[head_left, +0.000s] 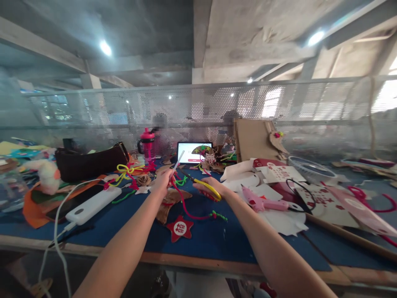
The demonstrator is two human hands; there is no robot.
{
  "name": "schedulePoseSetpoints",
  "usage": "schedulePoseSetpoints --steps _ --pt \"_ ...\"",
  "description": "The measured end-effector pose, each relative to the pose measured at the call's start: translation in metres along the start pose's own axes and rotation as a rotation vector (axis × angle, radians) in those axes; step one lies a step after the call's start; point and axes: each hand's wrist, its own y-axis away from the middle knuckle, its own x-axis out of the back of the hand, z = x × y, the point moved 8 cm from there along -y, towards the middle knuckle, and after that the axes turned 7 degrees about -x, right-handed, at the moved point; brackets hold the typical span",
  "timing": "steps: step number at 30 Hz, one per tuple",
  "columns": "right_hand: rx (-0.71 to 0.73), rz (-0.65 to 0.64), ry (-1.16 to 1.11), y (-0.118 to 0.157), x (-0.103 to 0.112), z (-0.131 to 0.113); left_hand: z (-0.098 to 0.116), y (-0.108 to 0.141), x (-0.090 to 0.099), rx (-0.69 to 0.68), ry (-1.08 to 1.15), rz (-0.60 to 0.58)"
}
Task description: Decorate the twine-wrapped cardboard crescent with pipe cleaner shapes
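My left hand (163, 181) is closed, with a thin whitish stick (179, 159) pointing up and away from its fingers. From this hand a red pipe cleaner (185, 209) curves down to a green twisted end (218, 215). In my right hand (214, 186) is a pair of scissors (208, 187) with yellow handles, its blades directed at the left hand. Whether the blades touch anything is too small to tell. Beneath the hands lie a piece of brown cardboard (164, 212) and a red star (180, 228) with a white round label.
Left are a white power bank (93, 205) with a cable, a black pouch (93, 160) and a pink bottle (147, 145). A tablet (185, 156) stands behind the hands. A pink glue gun (263, 202) lies on paper scraps at right, near a wooden stick (350, 236).
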Motion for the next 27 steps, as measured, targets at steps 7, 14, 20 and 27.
schedulePoseSetpoints --steps 7,14,20,27 --pt "-0.008 -0.003 -0.003 0.000 -0.002 -0.002 -0.001 0.003 -0.009 0.027 -0.037 -0.094" --pt "0.009 -0.053 -0.019 -0.004 -0.010 0.000 -0.006 0.000 -0.008 0.056 -0.067 -0.104" --pt "-0.029 -0.080 -0.044 -0.006 -0.015 0.004 -0.007 0.001 -0.011 0.062 -0.068 -0.144" --pt "-0.042 -0.099 -0.040 -0.001 -0.014 -0.003 -0.011 -0.002 -0.011 0.072 -0.075 -0.174"
